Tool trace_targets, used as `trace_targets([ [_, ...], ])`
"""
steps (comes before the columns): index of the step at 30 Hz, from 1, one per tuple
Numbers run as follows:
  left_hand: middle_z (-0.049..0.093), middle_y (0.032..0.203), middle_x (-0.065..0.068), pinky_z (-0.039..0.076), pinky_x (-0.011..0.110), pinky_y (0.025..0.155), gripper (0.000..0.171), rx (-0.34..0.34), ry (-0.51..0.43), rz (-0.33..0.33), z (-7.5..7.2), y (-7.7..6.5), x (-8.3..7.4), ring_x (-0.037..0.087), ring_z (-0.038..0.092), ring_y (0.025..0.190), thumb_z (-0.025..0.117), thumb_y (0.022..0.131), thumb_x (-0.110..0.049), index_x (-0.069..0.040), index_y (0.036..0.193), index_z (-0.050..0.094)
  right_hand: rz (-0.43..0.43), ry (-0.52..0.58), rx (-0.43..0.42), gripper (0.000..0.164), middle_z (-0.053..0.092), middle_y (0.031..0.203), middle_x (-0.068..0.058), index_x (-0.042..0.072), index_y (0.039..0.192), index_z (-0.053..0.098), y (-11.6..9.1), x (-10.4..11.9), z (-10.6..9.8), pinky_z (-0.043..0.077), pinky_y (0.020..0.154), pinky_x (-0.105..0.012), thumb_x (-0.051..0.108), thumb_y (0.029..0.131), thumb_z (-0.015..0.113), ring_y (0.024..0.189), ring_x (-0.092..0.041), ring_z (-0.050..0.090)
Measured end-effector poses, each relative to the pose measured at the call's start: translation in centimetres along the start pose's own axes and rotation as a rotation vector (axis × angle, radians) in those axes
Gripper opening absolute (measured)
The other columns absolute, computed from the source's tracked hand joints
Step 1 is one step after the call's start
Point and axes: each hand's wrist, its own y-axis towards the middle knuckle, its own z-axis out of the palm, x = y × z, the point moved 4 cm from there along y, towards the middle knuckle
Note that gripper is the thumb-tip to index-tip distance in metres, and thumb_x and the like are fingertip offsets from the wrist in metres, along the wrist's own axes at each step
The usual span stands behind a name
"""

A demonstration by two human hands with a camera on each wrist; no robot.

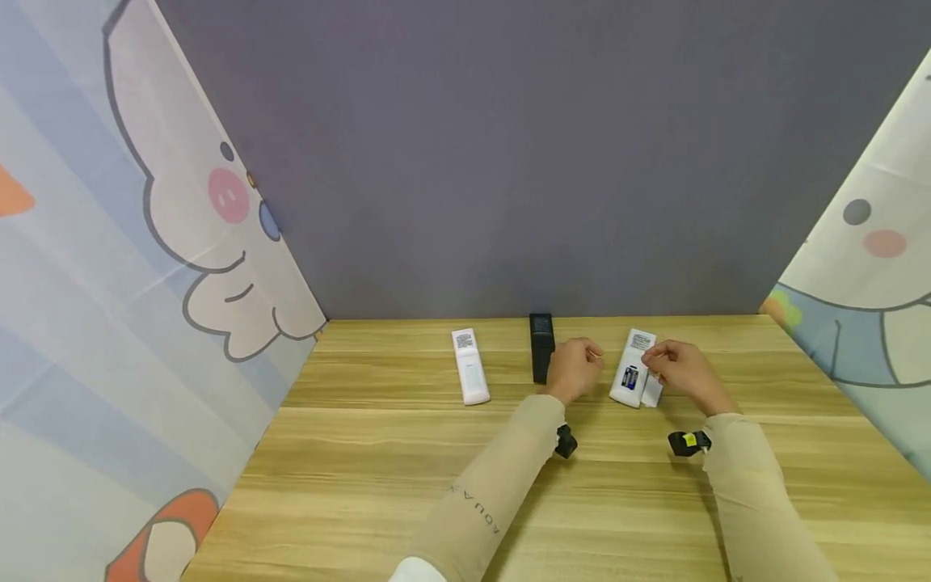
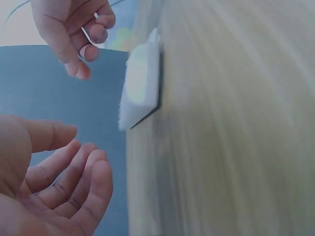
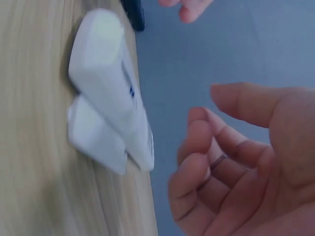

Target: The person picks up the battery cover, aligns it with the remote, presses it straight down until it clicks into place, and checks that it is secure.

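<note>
On the right of the table a white remote control (image 1: 638,346) lies back side up, its compartment uncovered and dark batteries (image 1: 629,377) showing inside. Its white cover (image 1: 651,394) rests beside it, partly against its right edge, as the right wrist view also shows for the cover (image 3: 96,135). Just above this remote's right side is my right hand (image 1: 682,373), fingers loosely bent, with nothing between thumb and fingertips. My left hand (image 1: 575,369) hovers left of the remote, fingers relaxed and holding nothing. It hides the edge of a black remote control (image 1: 541,343).
Further left lies another white remote control (image 1: 470,368), back side up with its cover on. A grey panel (image 1: 480,162) stands along the wooden table's (image 1: 349,453) far edge. Cartoon-printed curtains (image 1: 65,323) hang at both sides.
</note>
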Motion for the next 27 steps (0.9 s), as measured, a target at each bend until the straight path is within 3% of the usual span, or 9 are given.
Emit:
trace_targets([
  [4, 0.077, 0.092, -0.004, 0.05, 0.02, 0.063, 0.015, 0.027, 0.026, -0.033, 1.3, 0.8, -0.6, 0.006, 0.066, 0.074, 0.07, 0.097, -0.02, -0.015, 0.107, 0.08, 0.032, -0.066, 0.03, 0.032, 0.068, 0.089, -0.013, -0.009, 0.115, 0.06, -0.3, -1.2, -0.7, 0.053, 0.062, -0.029, 0.02, 0.102, 0.059, 0.073, -0.017, 0.062],
  [9, 0.078, 0.1, -0.008, 0.053, 0.021, 0.07, 0.015, 0.063, 0.097, -0.134, 2.6, 1.6, -1.3, 0.009, 0.071, 0.087, 0.076, 0.093, -0.029, -0.02, 0.104, 0.082, 0.074, -0.148, 0.065, 0.034, 0.066, 0.084, -0.012, -0.011, 0.113, 0.059, -0.3, -2.6, -0.9, 0.05, 0.061, -0.03, 0.02, 0.099, 0.063, 0.069, -0.018, 0.063],
  [16, 0.073, 0.079, -0.005, 0.045, 0.025, 0.054, 0.019, 0.149, 0.091, -0.279, 4.3, 2.1, -1.5, 0.009, 0.059, 0.063, 0.076, 0.092, -0.035, -0.016, 0.093, 0.081, 0.126, -0.159, 0.106, 0.038, 0.064, 0.082, -0.011, -0.012, 0.114, 0.055, -0.3, -3.9, -0.7, 0.047, 0.062, -0.032, 0.022, 0.098, 0.064, 0.067, -0.018, 0.061],
  [23, 0.061, 0.062, -0.004, 0.039, 0.028, 0.046, 0.034, 0.133, 0.171, -0.314, 5.3, 2.7, -1.6, 0.011, 0.052, 0.051, 0.074, 0.092, -0.042, -0.016, 0.07, 0.068, 0.127, -0.18, 0.12, 0.045, 0.066, 0.081, -0.011, -0.014, 0.118, 0.054, -0.2, -4.2, -0.2, 0.047, 0.063, -0.031, 0.025, 0.097, 0.066, 0.069, -0.018, 0.061],
  [27, 0.058, 0.062, -0.004, 0.041, 0.029, 0.047, 0.037, 0.124, 0.227, -0.332, 5.7, 3.0, -1.8, 0.012, 0.053, 0.052, 0.074, 0.089, -0.048, -0.018, 0.07, 0.063, 0.119, -0.203, 0.128, 0.046, 0.067, 0.089, -0.015, -0.013, 0.117, 0.055, -0.2, -4.1, 0.0, 0.047, 0.065, -0.031, 0.025, 0.096, 0.068, 0.073, -0.019, 0.061],
])
